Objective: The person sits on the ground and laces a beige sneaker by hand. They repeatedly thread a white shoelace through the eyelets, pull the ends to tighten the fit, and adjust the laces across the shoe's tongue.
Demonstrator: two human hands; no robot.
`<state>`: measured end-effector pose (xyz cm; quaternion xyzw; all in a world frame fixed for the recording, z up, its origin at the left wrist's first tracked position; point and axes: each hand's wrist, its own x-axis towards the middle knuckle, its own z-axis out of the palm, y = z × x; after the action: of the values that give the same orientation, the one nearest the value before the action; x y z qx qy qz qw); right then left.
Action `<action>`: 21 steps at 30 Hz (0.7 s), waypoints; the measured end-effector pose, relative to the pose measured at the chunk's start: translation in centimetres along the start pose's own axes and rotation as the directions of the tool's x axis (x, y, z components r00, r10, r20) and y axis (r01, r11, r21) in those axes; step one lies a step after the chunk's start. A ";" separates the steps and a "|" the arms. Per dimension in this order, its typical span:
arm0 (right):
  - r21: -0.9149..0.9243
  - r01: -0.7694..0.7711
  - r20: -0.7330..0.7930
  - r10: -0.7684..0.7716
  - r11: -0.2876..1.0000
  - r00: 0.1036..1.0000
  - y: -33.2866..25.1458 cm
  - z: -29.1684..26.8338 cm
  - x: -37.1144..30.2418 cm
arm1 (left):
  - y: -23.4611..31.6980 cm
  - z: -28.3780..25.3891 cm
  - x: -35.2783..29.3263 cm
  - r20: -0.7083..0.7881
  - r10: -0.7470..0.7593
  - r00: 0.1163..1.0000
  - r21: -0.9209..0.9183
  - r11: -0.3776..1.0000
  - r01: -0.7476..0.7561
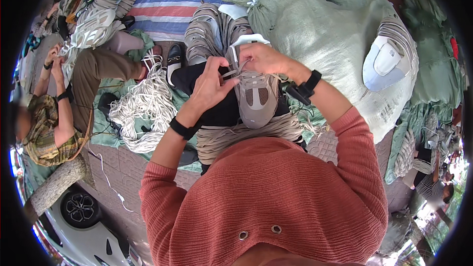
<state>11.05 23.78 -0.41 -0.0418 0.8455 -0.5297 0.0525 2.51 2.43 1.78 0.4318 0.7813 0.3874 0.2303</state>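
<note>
A taupe and grey sneaker [256,104] rests over my lap with its toe toward me. Above its tongue, a white piece [253,39] stands up at the ankle opening. My left hand [213,84] is closed at the left side of the shoe, thumb and fingers pinching a beige shoelace [229,73]. On the far side of the lacing, my right hand [268,60] pinches the lace near the top eyelets. Across my lap lies a thick bundle of beige laces [231,140].
More shoe uppers [201,34] are stacked just beyond my knees. A pile of white laces [143,108] lies at left, beside a seated co-worker [51,123]. Bulging green sacks [320,34] fill the right, one bearing a shoe upper [387,64]. A striped tarp [165,2] spreads ahead.
</note>
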 end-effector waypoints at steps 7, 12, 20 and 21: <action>0.894 -0.149 0.151 0.028 0.423 0.988 -2.1 -7.7 -3.2 | -1.7 -0.7 1.0 0.080 0.242 0.967 0.031 0.969 -0.246; 0.914 0.185 -0.252 0.148 0.361 0.956 -3.7 -21.4 -12.0 | -1.2 -1.5 4.3 0.179 0.366 0.913 -0.141 0.928 -0.345; 0.624 0.666 -0.780 0.270 0.407 0.565 -2.3 -38.5 -36.5 | 0.1 0.2 5.7 0.206 0.266 0.942 -0.060 0.964 -0.260; 0.566 0.637 -0.824 0.347 0.524 0.448 -2.1 -37.5 -36.0 | 0.1 0.5 5.7 0.192 0.294 0.936 0.015 0.953 -0.302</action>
<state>41.76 60.86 19.37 0.1816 0.3658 -0.8034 -0.4334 -0.11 7.55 1.39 0.5846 0.6901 0.3580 0.2319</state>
